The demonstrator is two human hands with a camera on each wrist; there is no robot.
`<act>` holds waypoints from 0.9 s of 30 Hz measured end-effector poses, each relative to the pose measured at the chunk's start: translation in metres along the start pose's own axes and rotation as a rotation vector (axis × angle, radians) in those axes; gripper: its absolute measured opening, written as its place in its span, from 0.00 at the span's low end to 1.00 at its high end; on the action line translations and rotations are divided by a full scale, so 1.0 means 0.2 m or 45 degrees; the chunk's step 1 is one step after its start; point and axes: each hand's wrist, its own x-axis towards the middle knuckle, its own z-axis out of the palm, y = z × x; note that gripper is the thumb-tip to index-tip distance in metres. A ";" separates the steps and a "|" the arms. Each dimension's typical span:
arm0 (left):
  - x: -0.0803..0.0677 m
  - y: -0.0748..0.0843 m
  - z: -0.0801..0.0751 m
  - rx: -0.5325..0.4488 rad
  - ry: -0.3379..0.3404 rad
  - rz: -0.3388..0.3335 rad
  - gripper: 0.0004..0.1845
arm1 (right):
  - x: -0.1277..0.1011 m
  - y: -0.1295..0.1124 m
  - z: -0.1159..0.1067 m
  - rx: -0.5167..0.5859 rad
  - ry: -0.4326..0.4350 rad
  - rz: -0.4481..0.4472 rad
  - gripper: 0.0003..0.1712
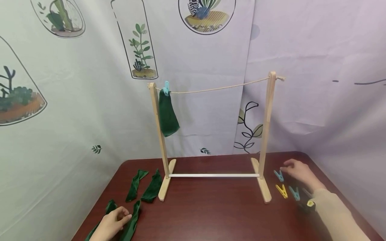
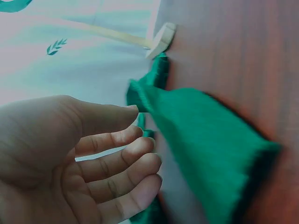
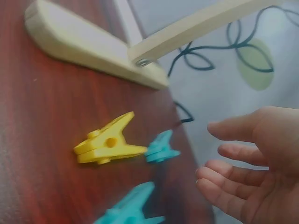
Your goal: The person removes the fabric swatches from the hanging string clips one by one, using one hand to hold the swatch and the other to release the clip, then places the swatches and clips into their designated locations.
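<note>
In the head view, my left hand (image 1: 111, 223) is at the lower left among green cloth pieces, beside a long green cloth (image 1: 131, 222). The left wrist view has its thumb tip close to a raised corner of green cloth (image 2: 201, 135), fingers loosely bent and nothing gripped. At the right side of the table, my right hand (image 1: 301, 172) hovers with relaxed fingers near a blue clothespin (image 1: 279, 176). A yellow clothespin (image 1: 281, 191) and another blue clothespin (image 1: 294, 193) lie closer to me. The right wrist view has this hand (image 3: 247, 172) holding nothing.
A wooden frame with a right post (image 1: 266, 127) and a white bottom bar (image 1: 214, 175) stands mid-table. From its rope (image 1: 217, 88) hangs a green cloth (image 1: 168, 115), clipped by a blue clothespin (image 1: 166, 87). Another yellow clothespin (image 1: 310, 203) shows beside my right sleeve (image 1: 337, 211).
</note>
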 end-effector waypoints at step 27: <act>0.06 0.53 -0.25 0.039 0.303 0.517 0.10 | -0.10 -0.59 -0.22 0.006 0.189 -0.381 0.17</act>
